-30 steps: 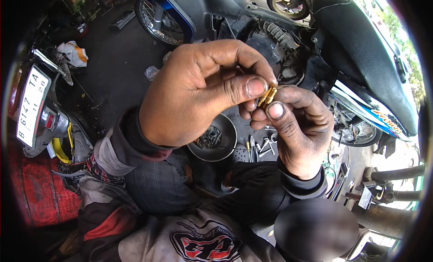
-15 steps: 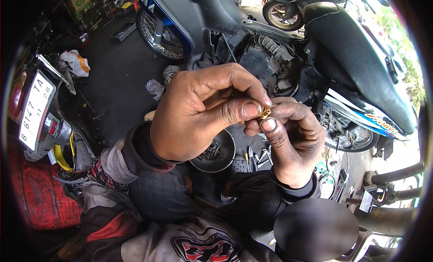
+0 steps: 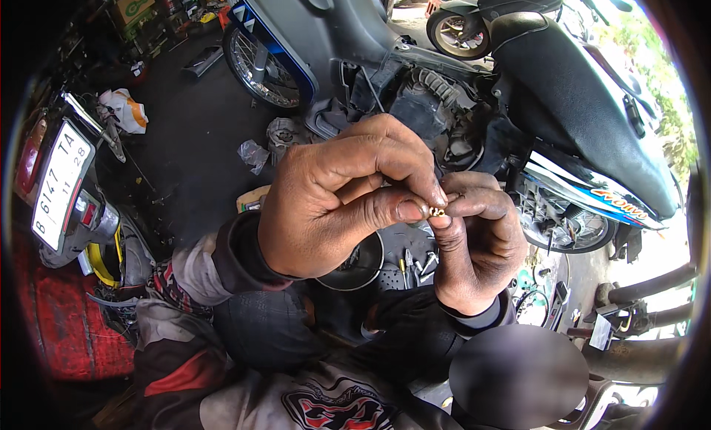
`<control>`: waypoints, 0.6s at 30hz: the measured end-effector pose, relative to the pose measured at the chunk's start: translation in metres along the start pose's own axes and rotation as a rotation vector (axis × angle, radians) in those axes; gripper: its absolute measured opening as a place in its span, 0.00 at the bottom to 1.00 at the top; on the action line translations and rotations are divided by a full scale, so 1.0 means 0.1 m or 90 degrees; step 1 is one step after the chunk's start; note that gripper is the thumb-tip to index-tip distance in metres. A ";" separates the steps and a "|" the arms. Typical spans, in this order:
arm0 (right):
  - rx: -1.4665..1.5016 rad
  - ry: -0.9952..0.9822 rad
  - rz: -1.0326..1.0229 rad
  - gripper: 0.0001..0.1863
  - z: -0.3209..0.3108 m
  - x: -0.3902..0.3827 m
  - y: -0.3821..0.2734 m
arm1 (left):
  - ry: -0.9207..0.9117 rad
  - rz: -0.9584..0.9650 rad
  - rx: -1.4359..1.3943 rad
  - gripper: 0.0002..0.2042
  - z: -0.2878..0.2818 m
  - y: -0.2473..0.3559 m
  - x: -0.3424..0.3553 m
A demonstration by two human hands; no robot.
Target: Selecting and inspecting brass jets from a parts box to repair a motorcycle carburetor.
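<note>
Between the fingertips of both hands is a small brass-coloured metal fitting [image 3: 437, 212], mostly covered by the fingers. My left hand [image 3: 333, 193] pinches it from the left with thumb and forefinger, the other fingers curled. From the right, my right hand [image 3: 481, 241] grips it between thumb and bent forefinger. Both hands are closed and meet at the piece, held up above my lap. Dark grime marks the thumbnails and fingers. Below the hands, partly hidden by my left wrist, stands a dark round bowl [image 3: 372, 273] with a light rim.
Beyond my hands stands a motorcycle [image 3: 585, 82] with its engine area [image 3: 426, 100] exposed. Pliers and other hand tools [image 3: 409, 263] lie on the ground past my knees. At left are another motorcycle's rear end [image 3: 85, 208] and a worn red surface [image 3: 70, 319]. A crumpled plastic bag [image 3: 254, 156] lies on the dark floor.
Both hands have come slightly lower in view with the brass fitting still between them. The left hand has shifted a little right. The right thumb now sits just under the piece.
</note>
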State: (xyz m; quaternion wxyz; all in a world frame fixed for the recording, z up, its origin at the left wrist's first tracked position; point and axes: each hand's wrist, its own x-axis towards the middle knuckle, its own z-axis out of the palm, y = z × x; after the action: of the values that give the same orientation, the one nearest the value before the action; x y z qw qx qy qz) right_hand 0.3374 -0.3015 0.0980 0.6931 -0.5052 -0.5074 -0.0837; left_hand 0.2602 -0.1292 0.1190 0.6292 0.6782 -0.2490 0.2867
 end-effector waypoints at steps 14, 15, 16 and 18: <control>-0.020 0.020 -0.033 0.05 0.01 -0.03 -0.02 | -0.019 0.071 0.039 0.08 0.02 0.04 0.01; -0.017 0.023 -0.033 0.05 0.01 -0.03 -0.03 | -0.021 0.066 0.033 0.07 0.02 0.05 0.01; -0.018 0.024 -0.037 0.05 0.01 -0.04 -0.03 | -0.021 0.076 0.043 0.07 0.02 0.05 0.01; -0.028 0.022 -0.057 0.06 0.01 -0.04 -0.02 | -0.034 0.091 0.065 0.07 0.01 0.06 0.01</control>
State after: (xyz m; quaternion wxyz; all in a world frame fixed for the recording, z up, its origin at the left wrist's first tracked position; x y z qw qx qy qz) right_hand 0.3337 -0.3035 0.0961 0.6858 -0.4955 -0.5157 -0.1349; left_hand 0.2570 -0.1308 0.1243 0.5647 0.6976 -0.2984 0.3247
